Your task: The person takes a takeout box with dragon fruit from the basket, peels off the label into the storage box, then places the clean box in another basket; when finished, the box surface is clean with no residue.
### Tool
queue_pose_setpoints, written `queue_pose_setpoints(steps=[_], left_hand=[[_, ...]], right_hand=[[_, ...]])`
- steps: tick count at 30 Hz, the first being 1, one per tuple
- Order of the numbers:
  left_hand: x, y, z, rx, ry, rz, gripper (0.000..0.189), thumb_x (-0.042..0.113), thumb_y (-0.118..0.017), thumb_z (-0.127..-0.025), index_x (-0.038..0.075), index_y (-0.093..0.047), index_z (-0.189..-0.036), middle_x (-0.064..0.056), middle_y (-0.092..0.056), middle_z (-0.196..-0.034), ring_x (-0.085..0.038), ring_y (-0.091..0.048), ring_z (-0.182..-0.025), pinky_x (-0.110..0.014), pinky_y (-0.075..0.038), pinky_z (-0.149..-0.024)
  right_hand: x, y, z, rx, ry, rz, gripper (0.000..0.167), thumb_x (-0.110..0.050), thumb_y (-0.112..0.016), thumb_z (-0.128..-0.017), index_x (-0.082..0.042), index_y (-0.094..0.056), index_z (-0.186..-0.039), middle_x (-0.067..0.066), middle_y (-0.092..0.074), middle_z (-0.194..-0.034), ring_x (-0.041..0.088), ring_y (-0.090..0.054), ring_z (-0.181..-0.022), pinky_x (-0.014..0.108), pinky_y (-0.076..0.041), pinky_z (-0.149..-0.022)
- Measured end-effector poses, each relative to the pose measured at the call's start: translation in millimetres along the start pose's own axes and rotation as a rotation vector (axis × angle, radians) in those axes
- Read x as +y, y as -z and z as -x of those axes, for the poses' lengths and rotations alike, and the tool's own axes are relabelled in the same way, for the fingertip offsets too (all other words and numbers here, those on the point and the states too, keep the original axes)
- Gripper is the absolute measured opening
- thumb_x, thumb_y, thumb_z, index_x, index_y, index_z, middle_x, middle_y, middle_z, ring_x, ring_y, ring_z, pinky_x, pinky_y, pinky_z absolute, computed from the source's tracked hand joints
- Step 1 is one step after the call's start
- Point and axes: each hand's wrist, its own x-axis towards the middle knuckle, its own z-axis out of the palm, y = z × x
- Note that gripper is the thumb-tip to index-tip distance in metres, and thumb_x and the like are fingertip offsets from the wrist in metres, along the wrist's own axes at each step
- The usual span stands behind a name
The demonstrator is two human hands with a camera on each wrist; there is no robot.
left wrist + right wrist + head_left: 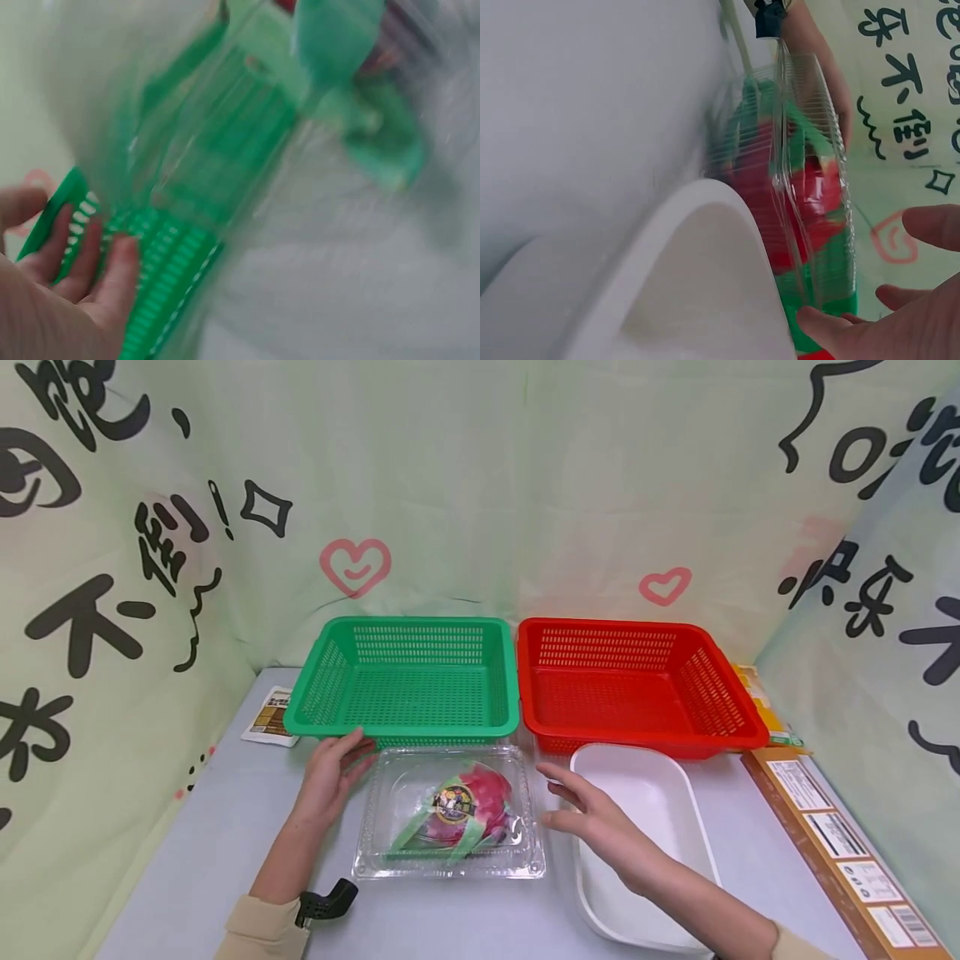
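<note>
A clear plastic clamshell box (367, 862) lies on the table, lid down. Inside it is a pink dragon fruit (491, 797) with green scales and a round dark label. Beside the box's left edge is my left hand (330, 781), fingers loosely extended, its fingertips close to the front of the green basket (401, 731). My right hand (600, 827) hovers just off the box's right side, over the left rim of a white tray (667, 877). Its thumb and fingers are spread apart and point toward the box. Neither hand holds anything.
A red basket (645, 739) stands right of the green one at the back. A small brown-and-white packet (272, 718) lies at the left. A long brown carton (847, 852) runs along the right edge, with a yellow package (753, 685) behind it. Fabric walls enclose the table.
</note>
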Motion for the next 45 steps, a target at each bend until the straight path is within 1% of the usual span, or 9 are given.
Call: queue_pose_setpoints(steps=[4, 7, 10, 17, 21, 25, 32, 39, 45], left_hand=[[1.3, 2.1, 2.9, -0.093, 0.0, -0.376, 0.054, 0.039, -0.058, -0.1, 0.002, -0.05, -0.139, -0.009, -0.063, -0.132, -0.021, -0.058, -0.123, -0.041, -0.05, -0.106], [1.4, 1.2, 5.3, -0.184, -0.024, -0.593, 0.063, 0.046, -0.06, -0.097, 0.006, -0.048, -0.144, -0.015, -0.052, -0.145, -0.031, -0.052, -0.131, -0.049, -0.048, -0.106], [3.6, -1.6, 9.7, -0.234, -0.061, -0.745, 0.068, 0.048, -0.063, -0.094, 0.011, -0.044, -0.148, -0.016, -0.049, -0.148, -0.036, -0.049, -0.133, -0.052, -0.049, -0.104], [17.5, -12.9, 31.0, -0.234, -0.149, -1.066, 0.087, 0.061, -0.066, -0.087, 0.015, -0.036, -0.154, -0.015, -0.041, -0.156, -0.04, -0.04, -0.142, -0.061, -0.039, -0.111], [24.0, -21.3, 44.3, -0.217, -0.155, -1.149, 0.096, 0.064, -0.069, -0.083, 0.015, -0.031, -0.156, -0.016, -0.031, -0.161, -0.041, -0.029, -0.148, -0.065, -0.032, -0.114], [28.4, -28.6, 54.5, -0.206, -0.196, -1.244, 0.096, 0.062, -0.071, -0.082, 0.016, -0.032, -0.156, -0.019, -0.026, -0.163, -0.046, -0.027, -0.148, -0.068, -0.033, -0.112], [31.5, -32.2, 65.6, -0.36, -0.187, -1.229, 0.094, 0.056, -0.079, -0.078, 0.03, -0.033, -0.155, -0.012, -0.012, -0.168, -0.042, -0.02, -0.152, -0.067, -0.037, -0.11], [32.3, -30.5, 71.1, -0.405, -0.247, -1.252, 0.091, 0.053, -0.082, -0.076, 0.027, -0.039, -0.153, 0.001, -0.016, -0.168, -0.039, -0.02, -0.153, -0.064, -0.034, -0.113], [28.8, -33.0, 69.8, -0.469, -0.279, -1.254, 0.088, 0.061, -0.076, -0.078, 0.029, -0.041, -0.152, 0.006, -0.014, -0.168, -0.047, -0.013, -0.152, -0.068, -0.031, -0.113]], right_hand=[[-2, 4, -3.5, -0.001, 0.07, 0.052, 0.065, -0.02, -0.062, -0.092, -0.018, -0.039, -0.152, 0.012, -0.037, -0.158, 0.038, -0.034, -0.146, 0.057, -0.037, -0.116], [-4, 6, -5.8, -0.028, 0.102, 0.046, 0.064, -0.021, -0.062, -0.092, -0.019, -0.038, -0.152, 0.009, -0.037, -0.158, 0.035, -0.034, -0.147, 0.053, -0.036, -0.118], [-8, 6, -7.2, -0.044, 0.134, 0.062, 0.061, -0.023, -0.062, -0.093, -0.022, -0.041, -0.15, 0.008, -0.04, -0.157, 0.036, -0.037, -0.145, 0.053, -0.039, -0.116], [-18, -1, -12.6, -0.002, 0.288, 0.204, 0.048, -0.021, -0.065, -0.094, -0.025, -0.055, -0.141, 0.001, -0.055, -0.145, 0.035, -0.048, -0.136, 0.057, -0.042, -0.111], [-25, -8, -19.4, 0.029, 0.338, 0.284, 0.046, -0.019, -0.069, -0.091, -0.027, -0.061, -0.135, -0.003, -0.06, -0.139, 0.028, -0.052, -0.134, 0.058, -0.046, -0.107], [-28, -15, -29.6, 0.011, 0.372, 0.323, 0.045, -0.018, -0.071, -0.089, -0.027, -0.063, -0.132, -0.005, -0.062, -0.135, 0.024, -0.055, -0.129, 0.055, -0.051, -0.102], [-31, -28, -48.6, -0.062, 0.467, 0.366, 0.044, -0.011, -0.069, -0.09, -0.018, -0.063, -0.133, 0.0, -0.068, -0.127, 0.02, -0.063, -0.118, 0.045, -0.056, -0.097], [-39, -39, -64.4, -0.191, 0.488, 0.435, 0.035, -0.011, -0.066, -0.093, -0.016, -0.067, -0.128, 0.0, -0.071, -0.12, 0.013, -0.067, -0.107, 0.03, -0.058, -0.091], [-44, -51, -76.2, -0.247, 0.58, 0.61, 0.027, -0.014, -0.067, -0.093, -0.017, -0.073, -0.119, -0.006, -0.07, -0.106, 0.011, -0.061, -0.093, 0.02, -0.053, -0.076]])
